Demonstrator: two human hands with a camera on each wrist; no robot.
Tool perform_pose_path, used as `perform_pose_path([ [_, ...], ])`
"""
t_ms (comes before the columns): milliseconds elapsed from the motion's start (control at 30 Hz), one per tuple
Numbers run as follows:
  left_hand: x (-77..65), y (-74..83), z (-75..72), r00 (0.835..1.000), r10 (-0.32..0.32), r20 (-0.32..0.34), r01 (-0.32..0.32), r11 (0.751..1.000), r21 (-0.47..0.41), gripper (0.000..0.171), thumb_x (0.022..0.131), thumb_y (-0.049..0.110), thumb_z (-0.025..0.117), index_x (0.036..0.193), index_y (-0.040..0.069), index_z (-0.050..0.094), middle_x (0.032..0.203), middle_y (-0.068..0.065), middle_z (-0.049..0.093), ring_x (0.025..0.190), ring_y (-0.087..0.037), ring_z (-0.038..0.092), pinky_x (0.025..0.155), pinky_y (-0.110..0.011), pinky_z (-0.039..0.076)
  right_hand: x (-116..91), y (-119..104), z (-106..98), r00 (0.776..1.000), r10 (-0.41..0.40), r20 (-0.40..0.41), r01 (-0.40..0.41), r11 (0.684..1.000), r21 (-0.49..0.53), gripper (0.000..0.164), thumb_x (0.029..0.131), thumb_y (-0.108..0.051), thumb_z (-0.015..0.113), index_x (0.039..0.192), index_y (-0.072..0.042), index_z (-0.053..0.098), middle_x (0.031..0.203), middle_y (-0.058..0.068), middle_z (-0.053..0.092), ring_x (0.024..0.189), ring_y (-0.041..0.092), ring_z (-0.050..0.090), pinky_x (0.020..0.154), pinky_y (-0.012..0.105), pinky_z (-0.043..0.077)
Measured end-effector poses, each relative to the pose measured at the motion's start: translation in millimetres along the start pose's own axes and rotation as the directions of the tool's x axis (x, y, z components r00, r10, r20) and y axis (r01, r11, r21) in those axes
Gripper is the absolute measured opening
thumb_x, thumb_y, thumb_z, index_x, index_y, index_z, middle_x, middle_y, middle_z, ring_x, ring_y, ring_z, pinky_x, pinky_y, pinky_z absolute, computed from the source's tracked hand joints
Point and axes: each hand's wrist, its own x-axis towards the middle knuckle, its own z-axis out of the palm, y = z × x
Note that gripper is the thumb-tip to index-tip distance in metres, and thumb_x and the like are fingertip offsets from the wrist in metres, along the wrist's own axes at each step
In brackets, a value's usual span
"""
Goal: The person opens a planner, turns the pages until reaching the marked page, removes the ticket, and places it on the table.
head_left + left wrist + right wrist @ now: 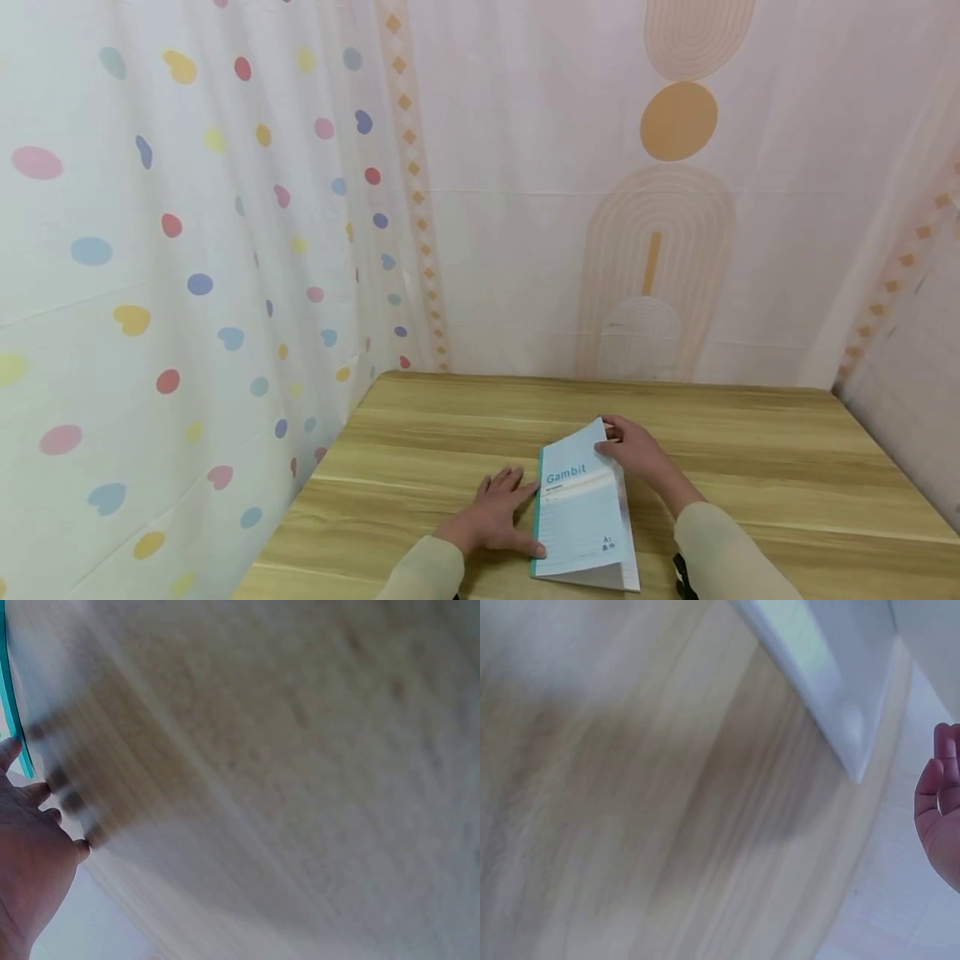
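A light blue notebook (581,517) marked "Gambit" lies on the wooden table, its teal spine on the left. Its front cover is lifted at the right side, with white pages (825,682) under it. My right hand (637,454) pinches the cover near its upper right corner, thumb in front and fingers partly hidden behind. My left hand (491,517) rests with spread fingers beside the spine; its thumb touches the lower spine edge. In the left wrist view, the left hand (34,855) is next to the teal spine (9,697).
The wood-grain table (450,417) reaches back to a patterned curtain (510,208). A curtain with coloured dots (225,167) hangs along the left side, and another pale curtain (915,358) on the right.
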Motion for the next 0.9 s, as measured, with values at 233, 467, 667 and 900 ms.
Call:
perform_pose_path([
  [233, -0.4, -2.6, -2.5, 1.0, 0.016, 0.005, -0.016, 0.999, -0.042, 0.094, 0.075, 0.065, 0.076, 0.153, 0.026, 0.04, 0.162, -0.015, 0.023, 0.15, -0.035, 0.012, 0.118, -0.057, 0.01, 2.7, -15.3, 6.5, 1.0, 0.017, 0.012, -0.018, 0.992, 0.128, 0.059, 0.099, -0.01, 0.059, 0.15, 0.004, 0.034, 0.126, 0.023, 0.059, 0.097, 0.025, 0.063, 0.076, 0.038, 0.056],
  [467, -0.7, 5.5, -13.3, 0.998, 0.055, -0.044, -0.058, 0.996, -0.074, 0.084, 0.082, 0.062, 0.071, 0.151, 0.024, 0.044, 0.16, -0.018, 0.026, 0.149, -0.038, 0.014, 0.117, -0.058, 0.013, 3.2, -29.0, 16.1, 0.994, -0.075, 0.077, 0.047, 0.949, 0.311, 0.053, 0.103, -0.013, 0.053, 0.15, 0.005, 0.035, 0.129, 0.027, 0.058, 0.098, 0.03, 0.067, 0.078, 0.042, 0.058],
  [667, 4.2, 13.5, -28.9, 0.987, 0.095, -0.132, -0.117, 0.977, -0.176, 0.072, 0.092, 0.06, 0.058, 0.151, 0.021, 0.044, 0.16, -0.02, 0.025, 0.148, -0.04, 0.017, 0.113, -0.063, 0.02, -0.6, -41.4, 26.1, 0.977, -0.159, 0.145, 0.099, 0.93, 0.354, 0.049, 0.104, -0.015, 0.048, 0.147, 0.007, 0.038, 0.137, 0.031, 0.05, 0.11, 0.039, 0.063, 0.084, 0.046, 0.056],
  [900, 3.8, 20.5, -56.3, 0.97, 0.069, -0.233, -0.159, 0.904, -0.396, 0.07, 0.101, 0.061, 0.036, 0.155, 0.015, 0.036, 0.162, -0.017, 0.02, 0.148, -0.039, 0.015, 0.111, -0.068, 0.019, -2.2, -53.4, 35.8, 0.963, -0.177, 0.204, 0.106, 0.942, 0.319, 0.047, 0.102, -0.011, 0.049, 0.146, 0.005, 0.043, 0.142, 0.028, 0.048, 0.116, 0.039, 0.059, 0.088, 0.046, 0.054],
])
